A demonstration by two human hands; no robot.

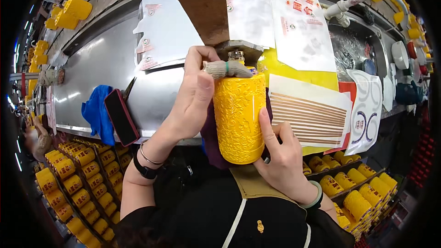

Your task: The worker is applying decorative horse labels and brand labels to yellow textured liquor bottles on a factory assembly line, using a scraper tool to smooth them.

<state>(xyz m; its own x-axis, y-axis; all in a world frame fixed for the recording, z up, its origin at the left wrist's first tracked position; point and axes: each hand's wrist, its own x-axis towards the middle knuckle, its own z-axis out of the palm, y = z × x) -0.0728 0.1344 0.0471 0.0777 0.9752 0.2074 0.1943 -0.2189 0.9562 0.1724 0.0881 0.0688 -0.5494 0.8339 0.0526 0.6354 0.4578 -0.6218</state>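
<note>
A yellow bottle (239, 119) with a raised floral pattern lies before me, its clear glass neck (236, 56) pointing away. My left hand (195, 96) is closed at the bottle's shoulder. One of its fingers wears a grey knitted finger cover (229, 69) with a green band and lies across the shoulder, partly hiding it. Around the lower right side, my right hand (285, 165) grips the bottle, index finger stretched along the wall and thumb near the base. A dark purple cloth (209, 133) lies under the bottle. Right of it, thin copper-coloured strips (312, 119) sit in rows on a white sheet.
A phone (121, 117) and a blue cloth (98, 110) lie on the metal bench at left. Printed white sheets (301, 27) cover the far side. A brown post (197, 4) rises ahead. A sink with a white tap (342, 11) is at right. Racks of yellow bottles (82, 174) stand below.
</note>
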